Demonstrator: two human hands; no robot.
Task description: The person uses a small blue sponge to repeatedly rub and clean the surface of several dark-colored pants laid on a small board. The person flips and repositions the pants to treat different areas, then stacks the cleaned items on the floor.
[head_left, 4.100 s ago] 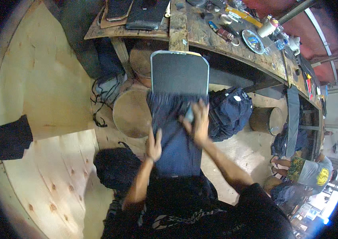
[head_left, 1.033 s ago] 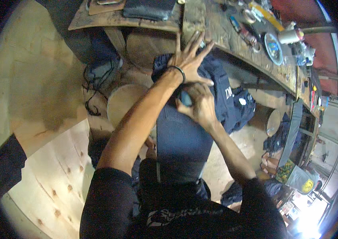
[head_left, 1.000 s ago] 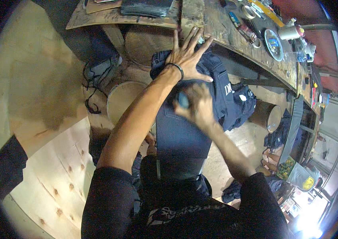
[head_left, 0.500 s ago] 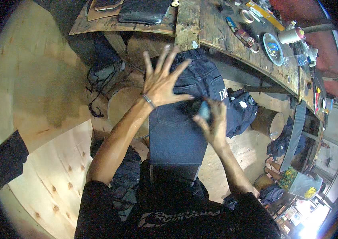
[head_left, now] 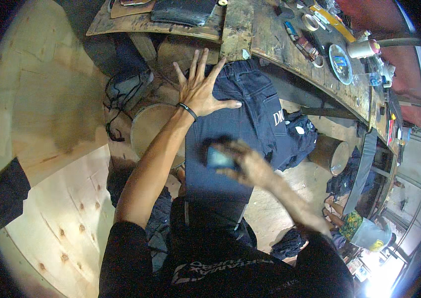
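Note:
Dark blue denim jeans (head_left: 257,97) lie over a board-like support in front of me, with white lettering near a pocket. My left hand (head_left: 200,94) is spread out on the upper left part of the denim, fingers apart and nothing in them. A black band circles that wrist. My right hand (head_left: 251,165) is closed round a light-blue block (head_left: 220,158), which is over the middle of the flat denim. Motion smears this hand and the block, so I cannot tell whether the block has bristles or a rough face.
A stained wooden workbench (head_left: 309,79) stands ahead, holding a blue-rimmed plate (head_left: 340,64), tape roll (head_left: 310,22) and thread spool (head_left: 363,48). Round drums (head_left: 328,155) stand on the floor. A pale wooden panel (head_left: 61,198) is at left. Another person (head_left: 369,231) sits far right.
My right hand has moved the light-blue block down and left, from near the lettering to the middle of the flat denim. My left hand has stayed spread on the jeans, shifting slightly.

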